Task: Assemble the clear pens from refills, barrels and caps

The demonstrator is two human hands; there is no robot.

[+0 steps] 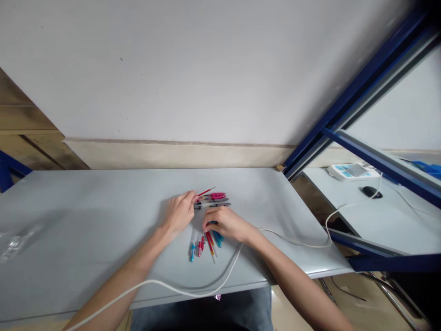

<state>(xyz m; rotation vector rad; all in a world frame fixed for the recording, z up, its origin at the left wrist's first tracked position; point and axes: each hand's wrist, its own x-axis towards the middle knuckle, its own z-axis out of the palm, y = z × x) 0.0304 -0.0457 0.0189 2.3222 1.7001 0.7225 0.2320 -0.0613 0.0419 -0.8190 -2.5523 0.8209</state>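
My left hand (182, 208) is closed in a pinch on a red pen refill (206, 191), whose thin tip points up and to the right. Beside those fingers lie pens with pink grips (217, 196) and pens with black or grey ends (220, 205). My right hand (222, 221) is lower, fingers pinched together over the near group of pen parts; what they grip is hidden. Under and in front of it are a clear pen with a blue end (192, 253), one with a red end (200, 247), red refills (210, 242) and blue pens (217, 239).
A white cable (193, 293) crosses my left arm and the grey table (103, 220) in front of me. Clear plastic (15, 246) lies at the far left. Beyond a blue metal frame (358, 78), another table holds a black mouse (372, 192) and a white device (351, 171).
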